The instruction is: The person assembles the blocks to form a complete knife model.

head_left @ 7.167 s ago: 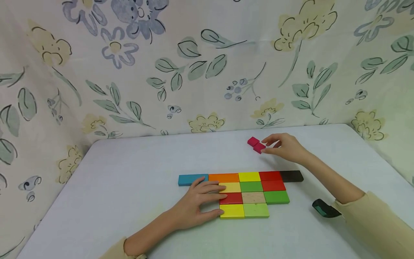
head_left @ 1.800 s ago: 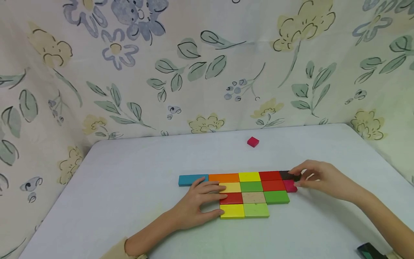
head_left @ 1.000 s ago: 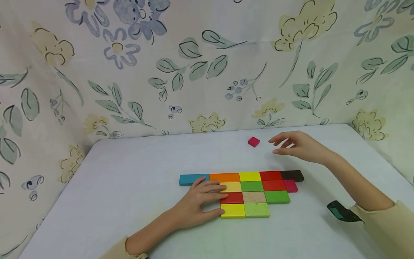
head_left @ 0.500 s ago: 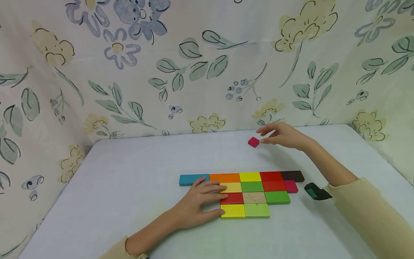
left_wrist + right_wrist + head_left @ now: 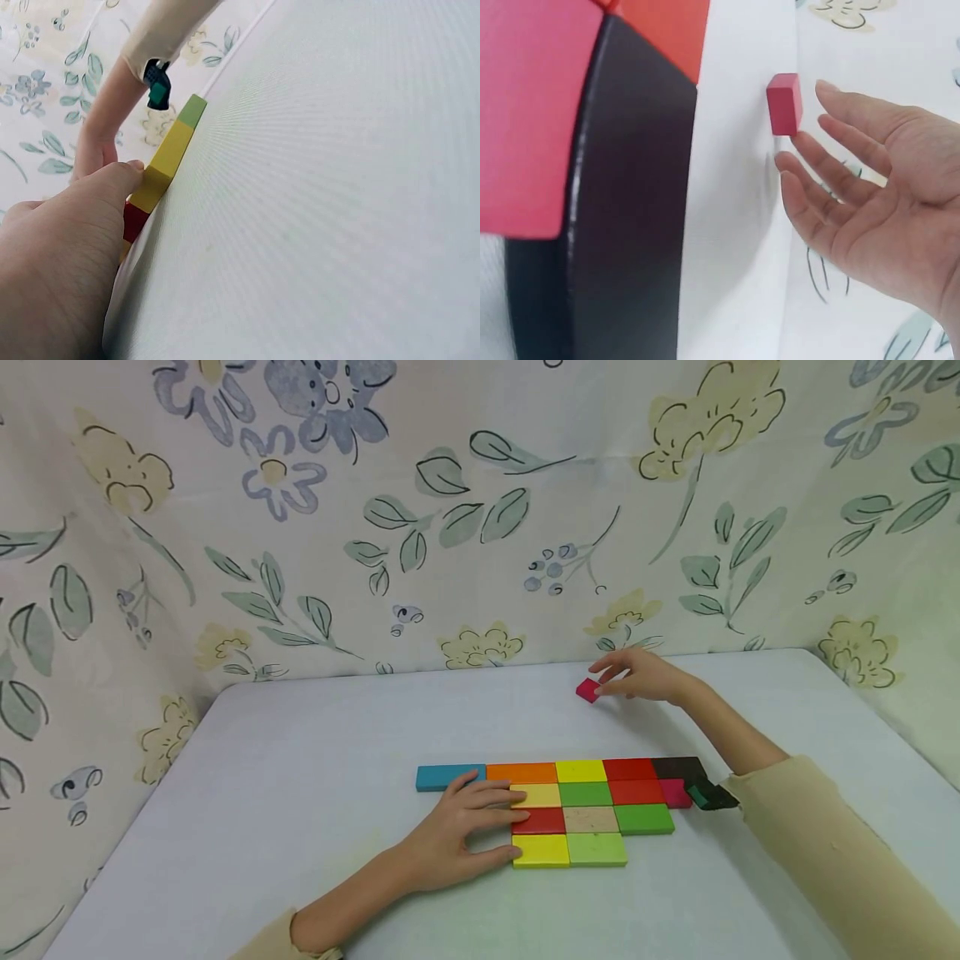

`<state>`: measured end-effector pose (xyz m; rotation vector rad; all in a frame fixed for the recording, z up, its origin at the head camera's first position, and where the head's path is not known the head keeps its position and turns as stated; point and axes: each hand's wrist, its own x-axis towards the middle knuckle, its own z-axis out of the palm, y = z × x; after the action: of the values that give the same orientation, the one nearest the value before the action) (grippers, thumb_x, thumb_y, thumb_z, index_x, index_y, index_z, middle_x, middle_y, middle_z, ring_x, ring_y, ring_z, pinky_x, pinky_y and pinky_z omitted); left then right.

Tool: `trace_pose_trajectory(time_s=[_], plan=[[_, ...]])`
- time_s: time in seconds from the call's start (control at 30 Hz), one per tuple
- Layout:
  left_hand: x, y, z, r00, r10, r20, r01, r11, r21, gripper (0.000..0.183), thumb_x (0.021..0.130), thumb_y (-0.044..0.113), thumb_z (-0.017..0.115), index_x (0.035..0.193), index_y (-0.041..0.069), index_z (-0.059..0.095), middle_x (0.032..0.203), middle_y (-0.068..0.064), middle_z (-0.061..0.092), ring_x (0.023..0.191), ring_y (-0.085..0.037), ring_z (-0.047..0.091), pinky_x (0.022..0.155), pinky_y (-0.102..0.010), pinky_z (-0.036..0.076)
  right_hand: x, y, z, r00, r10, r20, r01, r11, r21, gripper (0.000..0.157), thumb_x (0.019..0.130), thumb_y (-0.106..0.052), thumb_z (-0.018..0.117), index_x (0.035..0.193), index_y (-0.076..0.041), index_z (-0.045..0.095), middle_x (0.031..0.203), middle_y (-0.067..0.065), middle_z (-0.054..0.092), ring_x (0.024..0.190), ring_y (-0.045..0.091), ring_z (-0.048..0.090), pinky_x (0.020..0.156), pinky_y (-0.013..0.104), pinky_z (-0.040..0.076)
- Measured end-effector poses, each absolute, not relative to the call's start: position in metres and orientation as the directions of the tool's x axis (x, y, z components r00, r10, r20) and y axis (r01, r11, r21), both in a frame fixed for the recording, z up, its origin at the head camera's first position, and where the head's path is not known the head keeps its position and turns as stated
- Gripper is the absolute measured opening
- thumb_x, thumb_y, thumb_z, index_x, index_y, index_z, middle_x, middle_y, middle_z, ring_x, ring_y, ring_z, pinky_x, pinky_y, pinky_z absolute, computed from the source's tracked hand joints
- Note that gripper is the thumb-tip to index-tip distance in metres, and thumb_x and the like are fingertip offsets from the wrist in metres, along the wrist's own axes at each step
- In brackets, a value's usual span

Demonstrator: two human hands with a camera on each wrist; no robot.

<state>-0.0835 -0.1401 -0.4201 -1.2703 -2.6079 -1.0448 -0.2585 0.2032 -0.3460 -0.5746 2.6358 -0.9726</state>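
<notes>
Several flat coloured blocks lie edge to edge in rows. My left hand [image 5: 461, 835] rests along their left side, fingers spread, tips at the pale yellow, dark red [image 5: 542, 820] and bright yellow [image 5: 542, 852] blocks. In the left wrist view its thumb touches the yellow block's end [image 5: 154, 184]. Near the table's back edge lies a small pink block [image 5: 586, 691]. My right hand [image 5: 643, 677] is right beside it, thumb tip overlapping its right corner in the head view. The right wrist view shows the fingers loosely bent and parted near the pink block [image 5: 783, 105].
The back row runs from a blue block [image 5: 450, 777] through orange [image 5: 521, 772], yellow and red to black [image 5: 678, 767]. Another pink block [image 5: 673, 792] ends the second row. A dark wrist device [image 5: 708, 797] hangs close over that end. A floral curtain [image 5: 480, 527] stands behind the white table.
Two pink blocks lay at the back earlier; my right hand has set one at the second row's right end, released it and moved back to the other. The left hand has stayed still.
</notes>
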Motion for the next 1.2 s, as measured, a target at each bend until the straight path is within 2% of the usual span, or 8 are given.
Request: trace_pose_trajectory(time_s=[0.17, 0.3, 0.6, 0.9, 1.2], plan=[[-0.084, -0.140, -0.421, -0.651, 0.678, 0.341, 0.727, 0.429, 0.536, 0.040, 0.096, 0.029, 0.079, 0.134, 0.017, 0.074, 0.149, 0.004, 0.063, 0.145, -0.016, 0.051, 0.126, -0.061, 0.024, -0.260, 0.201, -0.351, -0.887, -0.438, -0.150, -0.236, 0.707, -0.667, 0.048, 0.096, -0.018, 0.078, 0.137, 0.002, 0.065, 0.114, 0.019, 0.070, 0.088, 0.026, 0.065, 0.078, 0.031, 0.058], [-0.083, -0.140, -0.421, -0.649, 0.677, 0.346, 0.731, 0.429, 0.530, 0.040, 0.096, 0.029, 0.080, 0.134, 0.017, 0.075, 0.149, 0.004, 0.064, 0.144, -0.017, 0.051, 0.126, -0.062, 0.024, -0.262, 0.197, -0.355, -0.888, -0.431, -0.160, -0.225, 0.710, -0.667, 0.048, 0.094, -0.016, 0.079, 0.135, 0.003, 0.066, 0.104, 0.014, 0.070, 0.080, 0.023, 0.066, 0.075, 0.029, 0.058], [-0.082, -0.140, -0.418, -0.654, 0.674, 0.343, 0.721, 0.418, 0.553, 0.040, 0.096, 0.027, 0.080, 0.134, 0.016, 0.075, 0.149, 0.004, 0.064, 0.145, -0.017, 0.050, 0.126, -0.062, 0.022, -0.261, 0.193, -0.362, -0.907, -0.401, -0.129, -0.229, 0.726, -0.649, 0.043, 0.091, -0.016, 0.082, 0.128, 0.003, 0.069, 0.099, 0.013, 0.069, 0.078, 0.021, 0.064, 0.071, 0.028, 0.057], [-0.082, -0.140, -0.418, -0.656, 0.675, 0.339, 0.719, 0.420, 0.554, 0.040, 0.096, 0.027, 0.080, 0.134, 0.017, 0.074, 0.149, 0.004, 0.063, 0.146, -0.017, 0.050, 0.127, -0.061, 0.022, -0.260, 0.191, -0.363, -0.913, -0.390, -0.119, -0.229, 0.733, -0.640, 0.041, 0.092, -0.015, 0.081, 0.127, 0.003, 0.070, 0.099, 0.013, 0.069, 0.077, 0.021, 0.064, 0.072, 0.027, 0.057], [-0.082, -0.140, -0.418, -0.657, 0.675, 0.335, 0.716, 0.420, 0.558, 0.040, 0.096, 0.027, 0.079, 0.134, 0.016, 0.074, 0.149, 0.003, 0.063, 0.146, -0.017, 0.050, 0.127, -0.061, 0.022, -0.253, 0.198, -0.358, -0.898, -0.436, -0.056, -0.315, 0.729, -0.607, 0.037, 0.091, -0.015, 0.081, 0.123, 0.002, 0.072, 0.100, 0.011, 0.072, 0.090, 0.025, 0.065, 0.073, 0.029, 0.056]])
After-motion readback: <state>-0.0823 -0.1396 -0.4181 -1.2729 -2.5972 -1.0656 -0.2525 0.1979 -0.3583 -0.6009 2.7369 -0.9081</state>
